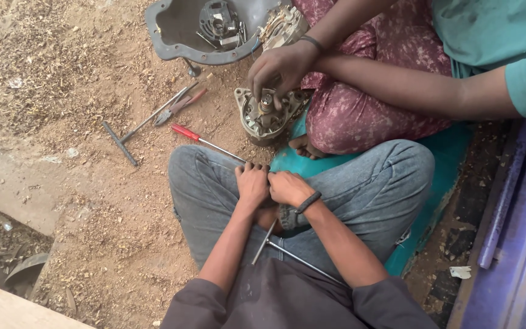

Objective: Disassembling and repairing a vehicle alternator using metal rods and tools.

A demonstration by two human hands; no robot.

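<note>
I sit cross-legged in grey jeans on sandy ground. My left hand (252, 183) and my right hand (288, 187), which has a black band at the wrist, rest together on my shins, knuckles touching and fingers curled. Nothing shows inside either hand. A steel T-handle wrench (267, 242) lies loose in my lap just below them. The metal tip of a red-handled screwdriver (205, 141) reaches my left knee, close to my left hand. In front of me another person's hand (281, 66) presses on top of a round metal motor housing (264, 116) standing on the ground.
The other person, in a teal shirt and maroon patterned trousers, sits at upper right on a teal mat (442, 164). A grey metal pan (168, 36) holding motor parts lies at the top. A long T-wrench (147, 122) and pliers (181, 103) lie on the sand. Purple metal bars (512, 207) run along the right.
</note>
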